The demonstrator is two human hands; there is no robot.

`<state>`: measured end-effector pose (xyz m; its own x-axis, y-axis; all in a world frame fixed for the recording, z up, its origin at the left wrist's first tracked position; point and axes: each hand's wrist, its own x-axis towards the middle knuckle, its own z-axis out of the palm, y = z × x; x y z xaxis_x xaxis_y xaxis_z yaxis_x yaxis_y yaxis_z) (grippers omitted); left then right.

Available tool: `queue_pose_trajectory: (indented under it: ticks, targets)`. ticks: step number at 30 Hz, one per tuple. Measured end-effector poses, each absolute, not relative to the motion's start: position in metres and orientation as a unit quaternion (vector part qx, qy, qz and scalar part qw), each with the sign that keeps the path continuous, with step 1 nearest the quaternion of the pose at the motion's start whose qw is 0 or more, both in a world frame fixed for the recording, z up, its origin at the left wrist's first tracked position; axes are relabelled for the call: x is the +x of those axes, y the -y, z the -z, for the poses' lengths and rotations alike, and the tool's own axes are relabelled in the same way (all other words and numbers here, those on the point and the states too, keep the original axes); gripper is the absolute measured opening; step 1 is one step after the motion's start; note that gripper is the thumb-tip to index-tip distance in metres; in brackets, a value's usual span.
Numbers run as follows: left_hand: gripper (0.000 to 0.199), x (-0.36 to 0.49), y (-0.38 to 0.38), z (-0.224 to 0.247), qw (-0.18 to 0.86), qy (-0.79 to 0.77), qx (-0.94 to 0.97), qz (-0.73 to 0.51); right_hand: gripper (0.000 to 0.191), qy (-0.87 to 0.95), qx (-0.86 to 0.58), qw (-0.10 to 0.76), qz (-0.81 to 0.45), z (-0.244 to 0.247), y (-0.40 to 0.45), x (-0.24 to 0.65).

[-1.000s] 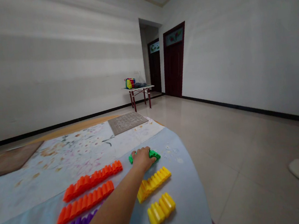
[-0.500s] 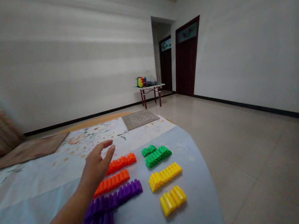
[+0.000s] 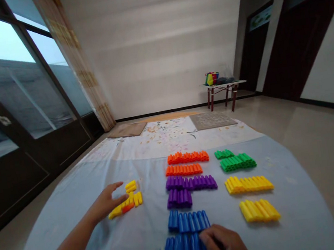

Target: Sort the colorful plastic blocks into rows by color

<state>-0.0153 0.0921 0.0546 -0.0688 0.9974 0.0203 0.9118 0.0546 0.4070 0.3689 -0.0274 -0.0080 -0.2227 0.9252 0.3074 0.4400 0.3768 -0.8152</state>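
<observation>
My left hand (image 3: 111,201) hovers beside a loose cluster of yellow plastic tubes (image 3: 130,199), thumb and fingers apart, nothing between them. One orange tube (image 3: 128,207) lies in that cluster. At the near edge, my right hand (image 3: 225,243) is curled closed, its fingertips at the right end of the nearest row of blue tubes (image 3: 181,249). What it pinches, if anything, is hidden. A second blue row (image 3: 188,221) lies just behind. Farther back come purple tubes (image 3: 191,183) and two orange rows (image 3: 187,157), all packed side by side.
On the right of the round cloth-covered table (image 3: 300,205) lie green tubes (image 3: 238,162) and two yellow groups (image 3: 248,183). A brown mat (image 3: 127,130) and a grey mat (image 3: 212,120) rest at the far edge. Beyond stands a small table (image 3: 225,84) with a colourful bag (image 3: 212,79).
The view has swung left. My left hand has gone from above the orange rows to the loose yellow tubes. My right hand, barely showing before, is now in sight at the blue tubes.
</observation>
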Motion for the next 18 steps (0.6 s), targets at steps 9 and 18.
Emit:
queue_pose_trajectory:
  ticks: [9, 18]
  targets:
    - [0.073, 0.006, -0.135, -0.034, 0.113, -0.779, 0.614, -0.051, 0.037, 0.664, -0.528, 0.431, -0.309, -0.005, 0.027, 0.381]
    - [0.060, 0.046, -0.155, -0.035, 0.167, -0.666, 0.720, -0.098, 0.036, 0.643, -0.556, 0.441, -0.289, -0.009, 0.025, 0.383]
